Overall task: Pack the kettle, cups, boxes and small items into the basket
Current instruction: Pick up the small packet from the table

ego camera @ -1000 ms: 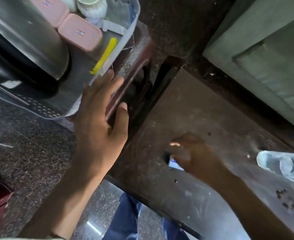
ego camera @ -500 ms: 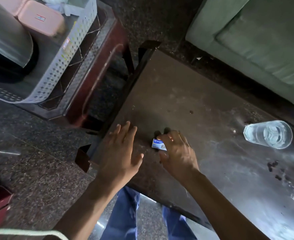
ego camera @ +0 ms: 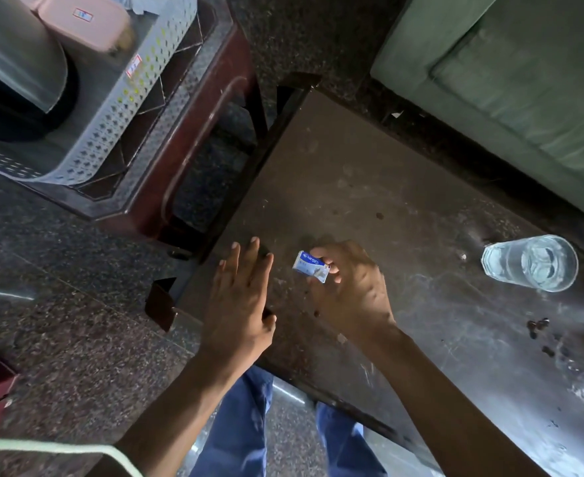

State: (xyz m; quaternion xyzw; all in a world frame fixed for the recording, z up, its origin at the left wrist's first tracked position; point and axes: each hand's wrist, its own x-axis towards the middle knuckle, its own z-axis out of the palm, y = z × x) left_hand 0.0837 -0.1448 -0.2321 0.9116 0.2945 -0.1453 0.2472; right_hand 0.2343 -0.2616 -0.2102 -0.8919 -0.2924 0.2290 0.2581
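- While the right hand (ego camera: 352, 290) is pinching a small blue-and-white box (ego camera: 311, 267) between thumb and fingertips just above the dark table (ego camera: 369, 173), the left hand (ego camera: 240, 297) is hovering beside it with fingers straight and spread, holding nothing.
- Sitting on the wooden stand (ego camera: 194, 139) to the upper left, well apart from both hands, the white perforated basket (ego camera: 125, 108) is already holding the steel kettle (ego camera: 15, 63) and a pink box (ego camera: 87, 24), so much of the packing is looking done.
- Something pale is showing at the basket's far edge, possibly a cup, though the view is cutting it off.
- Waiting on the table to the right is a clear glass (ego camera: 530, 263), which probably counts among the cups left to pack.
- Judging by this, the small box is the item in hand and is not yet reaching the basket; the glass is likely coming after it.
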